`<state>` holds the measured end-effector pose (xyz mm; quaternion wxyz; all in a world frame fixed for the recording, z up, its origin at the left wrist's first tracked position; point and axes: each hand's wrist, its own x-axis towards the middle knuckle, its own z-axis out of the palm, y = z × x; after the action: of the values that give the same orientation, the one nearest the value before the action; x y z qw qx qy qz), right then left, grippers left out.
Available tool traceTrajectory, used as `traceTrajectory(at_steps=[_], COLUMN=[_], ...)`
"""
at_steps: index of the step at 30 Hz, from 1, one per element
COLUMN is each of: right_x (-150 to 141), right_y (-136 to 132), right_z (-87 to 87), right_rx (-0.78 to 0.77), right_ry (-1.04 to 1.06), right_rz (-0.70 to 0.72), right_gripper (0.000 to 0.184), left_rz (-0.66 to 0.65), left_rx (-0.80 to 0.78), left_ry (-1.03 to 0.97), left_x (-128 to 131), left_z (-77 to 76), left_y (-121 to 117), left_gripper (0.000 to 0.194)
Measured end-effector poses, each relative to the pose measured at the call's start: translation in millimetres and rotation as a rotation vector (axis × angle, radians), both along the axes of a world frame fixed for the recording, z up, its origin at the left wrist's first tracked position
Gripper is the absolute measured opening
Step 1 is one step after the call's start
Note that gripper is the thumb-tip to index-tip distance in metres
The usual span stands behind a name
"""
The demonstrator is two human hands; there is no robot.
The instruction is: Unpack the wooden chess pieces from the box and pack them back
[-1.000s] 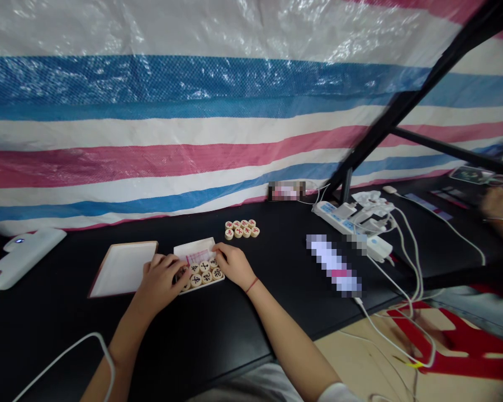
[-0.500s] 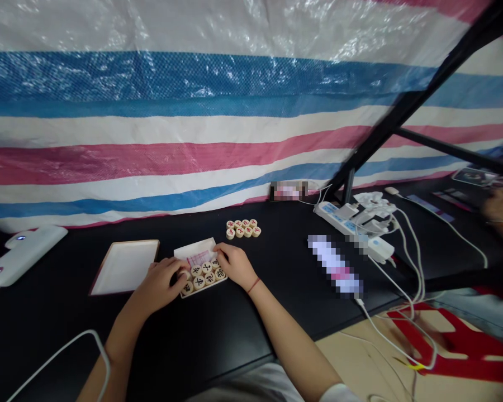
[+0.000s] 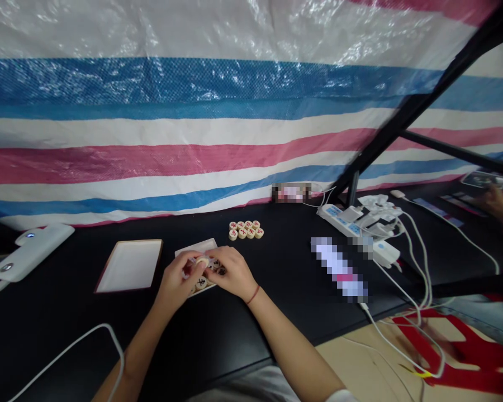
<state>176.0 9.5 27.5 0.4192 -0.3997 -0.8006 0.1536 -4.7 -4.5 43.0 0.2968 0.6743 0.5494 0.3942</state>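
Head view: bent over a long matte-black surface (image 3: 218,346), with bare hands drawn together above a shallow white rectangular box (image 3: 199,245).
Left hand (image 3: 174,282): fingers bent nearly together, apparently pinching a pale round piece (image 3: 202,261) raised over the box.
Right hand (image 3: 235,271): fingers curled over the box's right side, tips close to the raised piece; impossible to tell whether gripping anything.
Box: on the surface, partly hidden beneath both hands, holding cream discs with black characters (image 3: 200,282).
Beyond the box: eight cream discs with red characters (image 3: 242,233), arranged in two rows.
Left of the box: flat rectangular tray, white inside and brown-rimmed (image 3: 129,265), lying apart.
Just changed: from opposite ends of the box half a second ago to its middle, suggesting a shift to handling one piece.
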Motion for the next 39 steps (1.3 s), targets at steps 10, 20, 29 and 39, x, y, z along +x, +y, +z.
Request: traceTrajectory(at_steps=[10, 20, 29, 39], right_x=[-0.8, 61.3, 20.7, 29.6], right_y=[-2.5, 26.3, 4.7, 9.2], right_z=[3.1, -9.6, 8.9, 7.0], right_rx=[-0.024, -0.364, -0.244, -0.253], right_ry=[0.010, -0.214, -0.027, 0.035], right_rz=[-0.036, -0.279, -0.063, -0.144], right_gripper=[0.018, 0.010, 0.025, 0.018], left_rz=[0.086, 0.278, -0.024, -0.144], left_rx=[-0.116, -0.021, 0.206, 0.243], left_ry=[-0.224, -0.360, 0.227, 0.511], left_x=[5.9, -1.5, 6.0, 0.0], left_z=[-13.9, -28.5, -27.5, -24.3], left_y=[-5.3, 7.8, -4.7, 0.2], left_gripper=[0.031, 0.038, 0.027, 0.063])
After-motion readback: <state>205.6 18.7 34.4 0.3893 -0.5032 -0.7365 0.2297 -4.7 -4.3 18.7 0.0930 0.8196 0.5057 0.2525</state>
